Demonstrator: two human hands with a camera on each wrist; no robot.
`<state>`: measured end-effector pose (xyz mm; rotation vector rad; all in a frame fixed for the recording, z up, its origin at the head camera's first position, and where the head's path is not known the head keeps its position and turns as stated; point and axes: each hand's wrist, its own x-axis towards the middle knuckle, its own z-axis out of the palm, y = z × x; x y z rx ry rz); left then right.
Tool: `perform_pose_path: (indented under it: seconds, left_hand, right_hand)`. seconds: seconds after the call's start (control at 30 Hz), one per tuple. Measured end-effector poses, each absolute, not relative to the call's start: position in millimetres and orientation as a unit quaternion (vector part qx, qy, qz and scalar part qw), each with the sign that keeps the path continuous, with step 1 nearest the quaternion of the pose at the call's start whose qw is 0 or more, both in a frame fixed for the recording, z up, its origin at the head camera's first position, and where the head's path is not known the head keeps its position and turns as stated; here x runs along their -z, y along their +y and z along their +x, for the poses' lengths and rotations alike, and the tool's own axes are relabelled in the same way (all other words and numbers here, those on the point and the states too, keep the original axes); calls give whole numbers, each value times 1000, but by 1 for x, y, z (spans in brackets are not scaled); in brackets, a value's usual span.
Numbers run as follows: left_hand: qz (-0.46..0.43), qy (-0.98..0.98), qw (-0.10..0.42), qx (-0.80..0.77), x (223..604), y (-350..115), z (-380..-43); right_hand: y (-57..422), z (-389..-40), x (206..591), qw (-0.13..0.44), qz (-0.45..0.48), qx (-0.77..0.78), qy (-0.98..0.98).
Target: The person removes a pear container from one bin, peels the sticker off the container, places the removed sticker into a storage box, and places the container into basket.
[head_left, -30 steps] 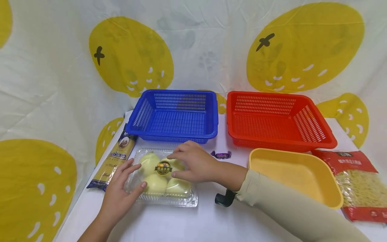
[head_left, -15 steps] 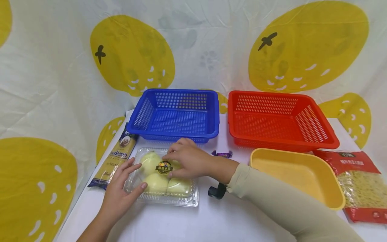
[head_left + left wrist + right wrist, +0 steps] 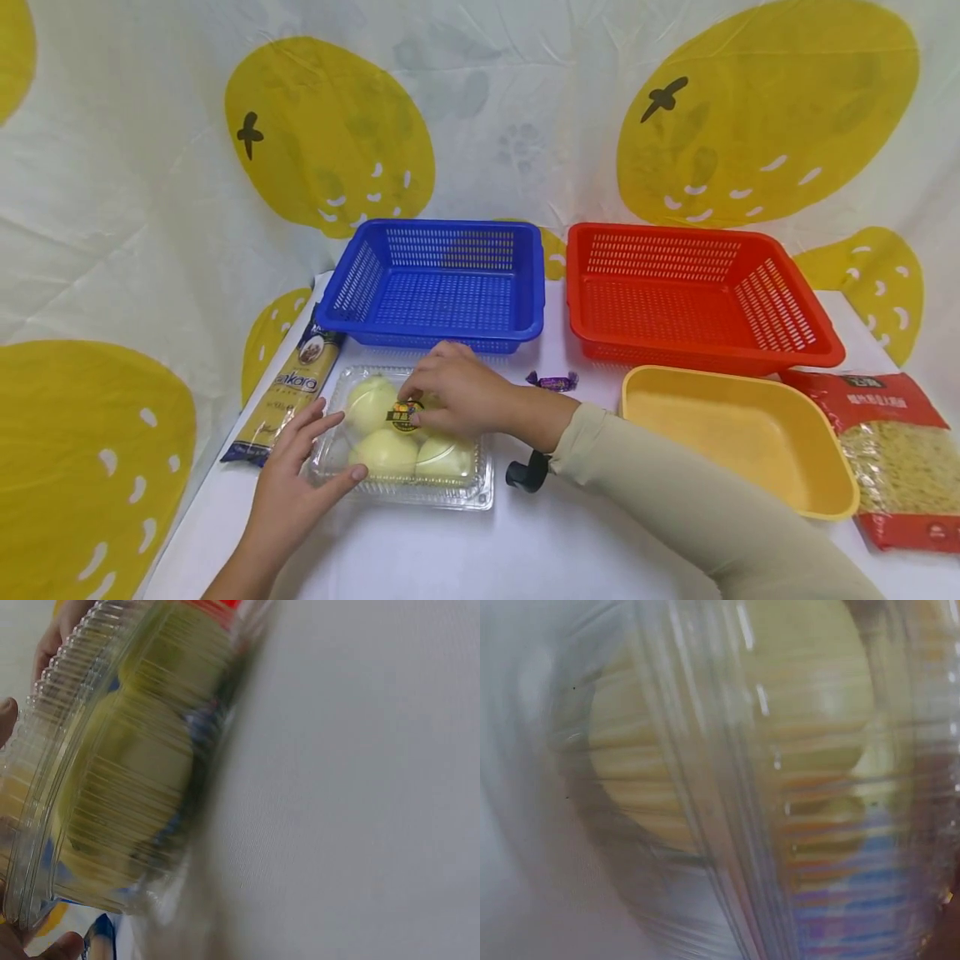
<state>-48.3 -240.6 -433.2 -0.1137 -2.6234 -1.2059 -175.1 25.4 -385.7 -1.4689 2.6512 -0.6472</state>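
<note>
A clear plastic clamshell box [image 3: 453, 497] of several round pale yellow-green fruits [image 3: 384, 454] sits on the white table, with a dark round sticker [image 3: 402, 415] on its lid. My left hand [image 3: 296, 479] rests at the box's left side, fingers spread and thumb over the front left corner. From the right, my right hand [image 3: 459, 393] reaches over the lid with its fingers bent, thumb and fingertips at the sticker, covering part of it. Both wrist views show the ridged box wall [image 3: 112, 757] close up, fruit behind it; the right wrist view of the box [image 3: 727, 787] is blurred.
Behind stand a blue basket [image 3: 442, 340] and a red basket [image 3: 675, 354]. A yellow tub [image 3: 735, 442] and a red-ended pasta bag [image 3: 896, 467] lie to the right. A long pasta packet [image 3: 288, 392] is at left, a purple-wrapped candy [image 3: 553, 382] behind the right forearm.
My right hand has shifted left over the lid, its fingertips coming onto the sticker and covering more of it. My left hand and the box stay nearly where they were.
</note>
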Motion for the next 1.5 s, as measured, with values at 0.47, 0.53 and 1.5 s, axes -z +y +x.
perform_pose_path:
  seconds: [0.47, 0.53, 1.5]
  left_hand:
    - [104, -851, 76, 509, 430, -238, -33]
    - [110, -839, 72, 528, 431, -238, -32]
    - [138, -825, 54, 546, 432, -238, -30]
  right_hand:
    - [23, -176, 389, 22, -447, 269, 853]
    - [22, -176, 389, 26, -443, 275, 853]
    - [27, -186, 388, 89, -469, 410, 777]
